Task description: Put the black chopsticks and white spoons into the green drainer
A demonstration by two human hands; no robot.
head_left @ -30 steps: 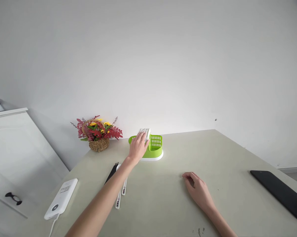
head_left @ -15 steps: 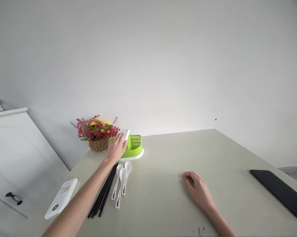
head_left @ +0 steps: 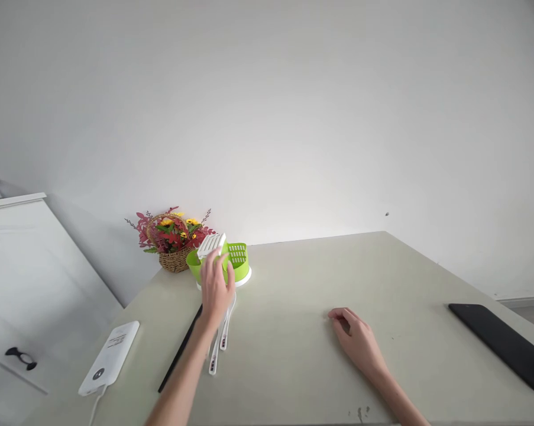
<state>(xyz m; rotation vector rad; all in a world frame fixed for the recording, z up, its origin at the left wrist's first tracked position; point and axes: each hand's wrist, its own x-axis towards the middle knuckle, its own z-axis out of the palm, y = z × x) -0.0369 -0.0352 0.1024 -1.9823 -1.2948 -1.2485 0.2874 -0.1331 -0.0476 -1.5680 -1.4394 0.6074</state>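
My left hand (head_left: pixel 216 288) reaches forward with its fingers stretched and thumb apart, fingertips against the front of a green cutlery holder (head_left: pixel 239 260) with a white slotted part (head_left: pixel 211 244) and a white base. Under my left wrist lie white spoons (head_left: pixel 214 360) and black chopsticks (head_left: pixel 180 360), partly hidden by my arm. On the beige table (head_left: pixel 293 355), further right, my right hand (head_left: pixel 359 343) rests palm down with loosely curled fingers and holds nothing.
A wicker basket of red and yellow flowers (head_left: pixel 173 236) stands against the wall just left of the holder. A white power bank (head_left: pixel 109 357) with a cable lies at the table's left edge, a flat black device (head_left: pixel 506 344) at the right edge. A white cabinet (head_left: pixel 27 266) stands to the left.
My left hand has slid the green holder leftward to beside the flower basket, then drawn back a little over the spoons. My right hand has stayed still.
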